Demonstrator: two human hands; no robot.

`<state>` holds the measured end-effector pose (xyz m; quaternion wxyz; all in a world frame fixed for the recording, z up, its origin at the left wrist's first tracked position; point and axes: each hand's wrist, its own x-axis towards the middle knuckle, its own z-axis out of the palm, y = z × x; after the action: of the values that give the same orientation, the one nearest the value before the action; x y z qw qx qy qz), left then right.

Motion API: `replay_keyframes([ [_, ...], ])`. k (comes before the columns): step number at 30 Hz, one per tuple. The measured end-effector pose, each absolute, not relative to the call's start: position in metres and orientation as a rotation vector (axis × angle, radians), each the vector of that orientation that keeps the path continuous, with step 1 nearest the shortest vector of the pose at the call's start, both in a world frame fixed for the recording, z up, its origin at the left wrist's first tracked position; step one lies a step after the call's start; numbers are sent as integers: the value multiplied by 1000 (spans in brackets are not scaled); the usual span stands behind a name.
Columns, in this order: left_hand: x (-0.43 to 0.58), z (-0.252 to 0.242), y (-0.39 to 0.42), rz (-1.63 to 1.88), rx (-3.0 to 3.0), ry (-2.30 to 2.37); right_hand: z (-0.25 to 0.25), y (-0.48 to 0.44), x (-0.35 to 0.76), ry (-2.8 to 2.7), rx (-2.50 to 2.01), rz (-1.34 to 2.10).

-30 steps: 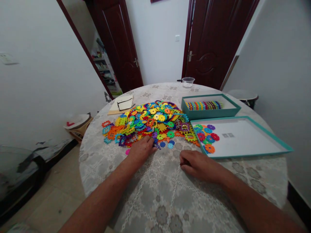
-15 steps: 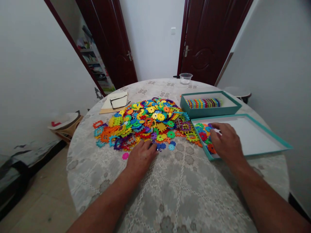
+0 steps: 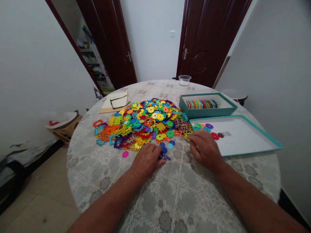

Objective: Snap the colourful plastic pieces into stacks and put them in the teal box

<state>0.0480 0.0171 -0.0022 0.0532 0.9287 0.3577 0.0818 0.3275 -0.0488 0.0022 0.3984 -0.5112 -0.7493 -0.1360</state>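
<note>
My left hand rests at the front edge of a heap of colourful interlocking plastic pieces, its fingers curled. A dark purple plastic piece shows between its thumb and index finger, and blue pieces lie just beyond. My right hand hangs over the near left corner of the shallow teal-rimmed box lid, its thumb and fingertips together; whatever they may hold is hidden. Inside the lid, round notched discs in red, brown, blue, green and purple lie near the left side.
Behind the lid stands a teal box holding a row of stacked discs. Glasses lie on a pale pad at the back left. A clear plastic tub sits at the table's far edge. One pink disc lies in front of the heap.
My right hand has moved left and back out of the lid, uncovering discs there. My left hand has shifted slightly right and nearer, and the purple piece now shows beside its thumb.
</note>
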Motion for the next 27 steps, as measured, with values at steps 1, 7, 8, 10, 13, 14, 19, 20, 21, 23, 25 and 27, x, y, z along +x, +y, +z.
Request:
replay_keyframes([
  [1, 49, -4, 15, 262, 2833, 1085, 4, -53, 322, -1933, -1262, -319],
  [7, 63, -10, -5, 312, 2943, 955, 7, -82, 281, -2286, -1254, 61],
  [8, 64, -10, -7, 309, 2950, 928, 5, -84, 277, -2335, -1291, 131],
  [10, 58, -5, -11, 327, 2936, 907, 2, -86, 272, -2399, -1362, 253],
  [13, 33, 4, -13, 421, 2827, 1043, -4, -83, 272, -2409, -1418, 366],
  [14, 23, 7, -14, 454, 2771, 1157, -6, -81, 273, -2391, -1431, 383],
  [19, -15, 9, -19, 410, 2569, 1547, -16, -72, 272, -2309, -1483, 384],
  [20, -16, 8, -20, 388, 2556, 1571, -18, -70, 271, -2307, -1485, 365],
  [21, -15, 8, -21, 371, 2547, 1588, -20, -70, 269, -2306, -1486, 339],
  [23, -11, 7, -22, 338, 2526, 1607, -23, -70, 266, -2296, -1485, 286],
  [25, -4, 9, -23, 297, 2508, 1611, -23, -71, 266, -2283, -1481, 280],
  [27, 3, 12, -23, 262, 2506, 1595, -19, -71, 269, -2249, -1470, 336],
])
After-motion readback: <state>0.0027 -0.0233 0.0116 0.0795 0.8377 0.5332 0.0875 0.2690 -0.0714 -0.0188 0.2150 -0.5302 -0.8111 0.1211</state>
